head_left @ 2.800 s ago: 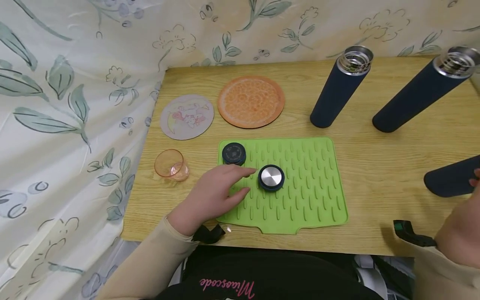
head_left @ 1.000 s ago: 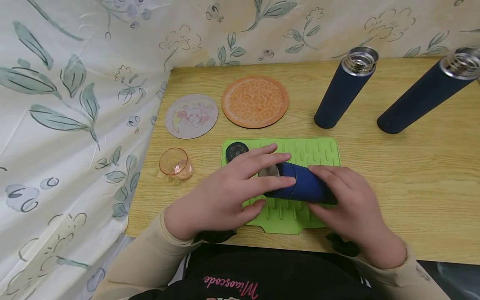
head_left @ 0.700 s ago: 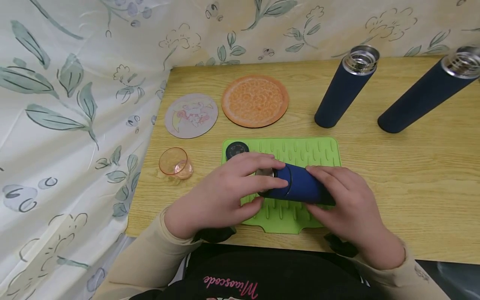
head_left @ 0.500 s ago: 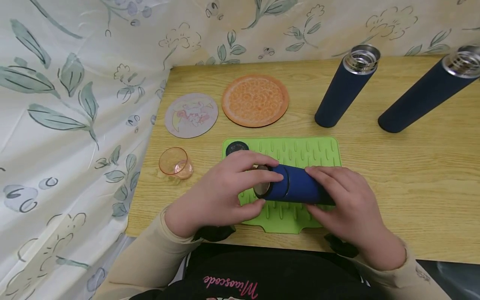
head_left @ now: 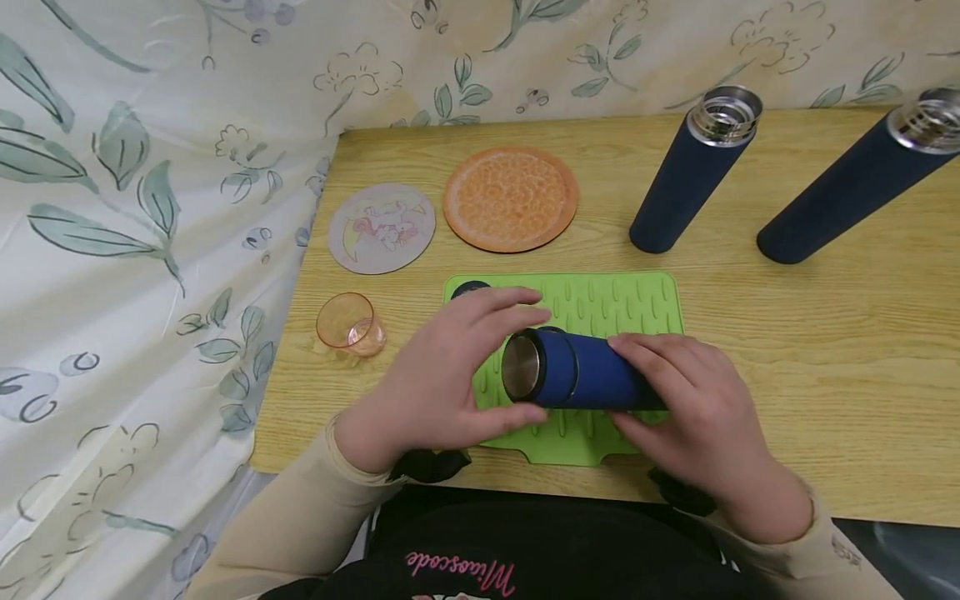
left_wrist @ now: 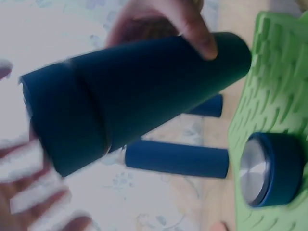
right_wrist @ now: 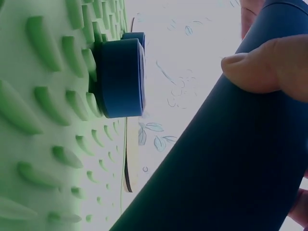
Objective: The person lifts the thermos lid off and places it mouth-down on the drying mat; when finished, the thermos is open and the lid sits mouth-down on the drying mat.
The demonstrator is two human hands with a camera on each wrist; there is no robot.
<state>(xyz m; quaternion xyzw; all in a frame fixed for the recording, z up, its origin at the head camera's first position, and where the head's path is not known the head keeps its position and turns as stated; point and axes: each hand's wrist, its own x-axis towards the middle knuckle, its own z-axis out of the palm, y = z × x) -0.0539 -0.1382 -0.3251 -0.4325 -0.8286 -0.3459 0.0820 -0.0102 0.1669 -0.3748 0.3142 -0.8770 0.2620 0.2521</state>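
Note:
A navy thermos flask [head_left: 600,371], lid on with a round steel top [head_left: 521,367], is held tilted above the green ridged mat [head_left: 607,292]. My right hand [head_left: 697,408] grips its body near the base end. Around the lid end, my left hand [head_left: 450,375] has its fingers spread, thumb below and fingers above; the left wrist view shows them blurred beside the lid. A loose steel-topped lid [left_wrist: 272,168] stands on the mat, mostly hidden under the flask in the head view. Another dark lid [head_left: 471,288] at the mat's corner is partly covered by my left hand.
Two lidless navy flasks, a nearer one [head_left: 686,183] and a farther-right one [head_left: 840,192], stand at the back right. A pink glass [head_left: 348,325] stands left of the mat. Behind lie a grey coaster [head_left: 382,229] and an orange round mat [head_left: 512,200].
My right hand has brought the flask from the table's right over the mat. My left hand reached round its lid end, and its fingers have since spread off the lid.

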